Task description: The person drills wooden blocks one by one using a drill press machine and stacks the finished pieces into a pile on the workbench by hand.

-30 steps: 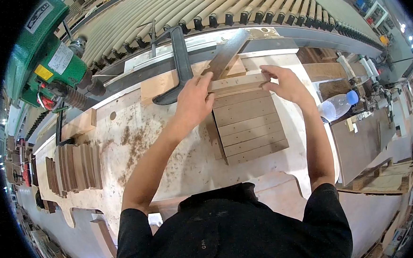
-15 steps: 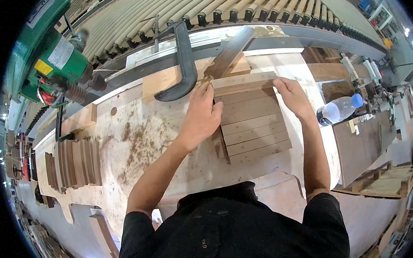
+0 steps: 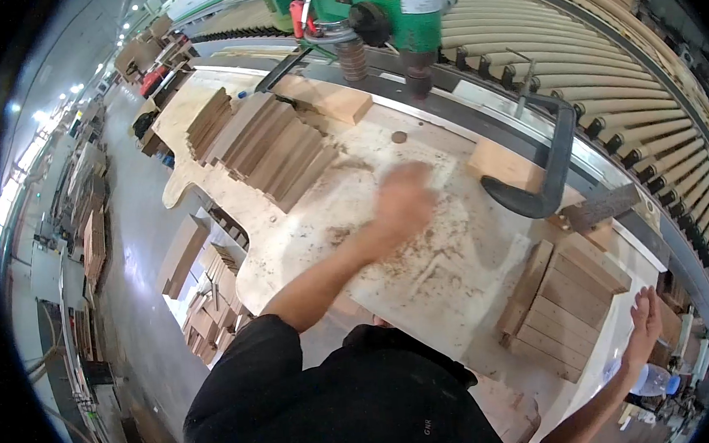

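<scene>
My left hand is over the middle of the pale workbench top, smeared by motion; its fingers cannot be made out. Wood dust and shavings lie on the board around it. My right hand is at the right edge of the bench with its fingers stretched out, holding nothing. Beside it, several brown wooden strips lie edge to edge as a flat panel. One strip runs along the panel's left side, and another block lies across its far end.
Rows of stacked wooden pieces stand at the left. A black C-clamp sits at the back edge near a dark blade-like piece. The green drill machine overhangs the far side, with a roller conveyor behind. A plastic bottle is at right.
Both hands have left the wooden panel. My left hand has swung left over the dusty board, and my right has moved to the bench edge. The view has turned left.
</scene>
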A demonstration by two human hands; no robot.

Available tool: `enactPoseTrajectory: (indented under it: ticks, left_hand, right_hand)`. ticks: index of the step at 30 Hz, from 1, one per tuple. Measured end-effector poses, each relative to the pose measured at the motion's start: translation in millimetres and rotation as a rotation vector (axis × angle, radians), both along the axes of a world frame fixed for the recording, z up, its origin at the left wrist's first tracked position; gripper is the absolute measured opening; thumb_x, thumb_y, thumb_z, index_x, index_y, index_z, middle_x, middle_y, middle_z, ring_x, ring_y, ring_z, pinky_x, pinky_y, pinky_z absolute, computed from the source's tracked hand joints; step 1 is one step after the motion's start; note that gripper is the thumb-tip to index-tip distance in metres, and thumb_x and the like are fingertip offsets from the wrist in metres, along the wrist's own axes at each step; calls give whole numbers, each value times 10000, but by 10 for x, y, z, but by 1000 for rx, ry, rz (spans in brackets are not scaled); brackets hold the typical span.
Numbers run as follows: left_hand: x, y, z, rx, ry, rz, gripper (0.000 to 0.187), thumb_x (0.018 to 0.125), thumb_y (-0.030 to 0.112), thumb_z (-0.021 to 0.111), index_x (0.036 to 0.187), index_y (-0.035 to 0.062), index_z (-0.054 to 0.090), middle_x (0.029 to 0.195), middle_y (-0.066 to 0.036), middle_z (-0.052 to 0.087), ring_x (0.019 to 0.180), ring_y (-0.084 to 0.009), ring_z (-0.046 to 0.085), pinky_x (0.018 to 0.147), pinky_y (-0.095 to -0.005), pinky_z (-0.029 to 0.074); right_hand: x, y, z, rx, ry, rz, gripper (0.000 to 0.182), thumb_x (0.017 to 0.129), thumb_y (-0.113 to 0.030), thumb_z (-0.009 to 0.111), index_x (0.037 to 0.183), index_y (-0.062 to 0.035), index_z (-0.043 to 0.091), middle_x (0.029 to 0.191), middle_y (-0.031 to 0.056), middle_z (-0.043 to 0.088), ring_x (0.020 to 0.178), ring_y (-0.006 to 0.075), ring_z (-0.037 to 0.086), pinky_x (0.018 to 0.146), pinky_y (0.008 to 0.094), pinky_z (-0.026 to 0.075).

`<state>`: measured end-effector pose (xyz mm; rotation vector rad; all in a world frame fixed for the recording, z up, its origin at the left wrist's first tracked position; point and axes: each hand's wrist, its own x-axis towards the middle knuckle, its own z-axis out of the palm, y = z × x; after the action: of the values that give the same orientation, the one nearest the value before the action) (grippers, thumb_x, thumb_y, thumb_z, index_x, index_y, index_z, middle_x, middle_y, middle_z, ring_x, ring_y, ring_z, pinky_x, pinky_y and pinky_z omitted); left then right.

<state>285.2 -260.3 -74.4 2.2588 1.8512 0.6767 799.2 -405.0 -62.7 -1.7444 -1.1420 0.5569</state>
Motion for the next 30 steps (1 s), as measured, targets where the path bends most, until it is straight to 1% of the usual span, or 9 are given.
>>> enactPoseTrajectory:
  ticks: [2, 4, 6, 9, 12, 15, 24, 25, 30]
  left_hand:
    - [-686, 121, -223, 59, 287, 359, 406, 859, 270, 627, 1165, 3, 646, 1210, -187, 629, 1168, -350, 569, 948, -474, 467]
    - [-1372, 177, -324, -79, 586, 466, 341, 855, 228, 623, 1105, 3, 678, 1220, -188, 620, 1164, -360, 561, 947, -464, 470]
    - [-1787, 148, -594, -73, 435, 591, 276, 828, 164, 617, 1035, 2, 699, 1244, -198, 606, 1162, -361, 556, 947, -456, 469]
    - [-1747, -22, -453, -8, 519, 490, 240, 810, 103, 594, 992, -11, 699, 1207, -196, 610, 1145, -361, 552, 925, -465, 469]
    - [-1722, 27, -434, -53, 407, 467, 219, 809, 96, 590, 982, 20, 701, 1137, -178, 612, 1113, -360, 546, 919, -478, 452]
    - [-1633, 221, -443, 110, 168, 188, 205, 791, 95, 603, 972, 69, 697, 1105, -160, 597, 1082, -354, 542, 931, -471, 433]
    - [-1174, 1616, -504, 364, 219, -346, 219, 767, 94, 625, 978, 93, 683, 1060, -88, 579, 1091, -308, 509, 960, -432, 412]
    - [-1157, 1673, -447, 237, 218, -365, 438, 744, 122, 678, 1179, 97, 625, 1168, -106, 560, 1150, -317, 484, 961, -430, 449]
    - [-1206, 2025, -616, 386, 230, -418, 478, 760, 138, 719, 1217, 91, 587, 1169, -126, 546, 1128, -334, 504, 987, -438, 443]
  right_hand:
    - [-16, 29, 112, 29, 28, -1, 652, 1009, -411, 559, 1455, 44, 423, 1424, 226, 519, 1322, 301, 512, 1081, 418, 416]
    - [-161, 119, 334, 24, -44, 28, 644, 1008, -400, 566, 1454, 41, 425, 1423, 222, 521, 1319, 296, 516, 1079, 411, 418]
    - [-331, 254, 533, 31, -85, 65, 635, 1007, -385, 572, 1454, 41, 425, 1424, 219, 521, 1318, 292, 517, 1080, 402, 417]
    - [-582, 601, 768, 67, -61, 136, 615, 1001, -328, 598, 1456, 46, 420, 1430, 219, 514, 1319, 283, 514, 1089, 379, 407]
    - [-902, 987, 951, 106, -100, 257, 600, 999, -299, 604, 1450, 53, 424, 1427, 219, 517, 1319, 282, 512, 1098, 377, 394]
    - [-1394, 1321, 1214, 106, -201, 404, 576, 994, -269, 607, 1436, 60, 439, 1423, 213, 523, 1311, 276, 515, 1095, 367, 384]
    - [-2564, 2376, 1640, 87, -141, 564, 572, 955, -301, 664, 1375, 57, 512, 1333, 162, 605, 1180, 212, 599, 1018, 321, 453]
    - [-2620, 2518, 1689, 75, -158, 582, 572, 966, -307, 644, 1385, 57, 502, 1338, 170, 600, 1193, 222, 595, 1018, 326, 455]
    - [-2863, 3285, 1918, 29, -150, 636, 557, 1021, -351, 542, 1391, 61, 487, 1310, 187, 608, 1189, 248, 605, 1006, 341, 479]
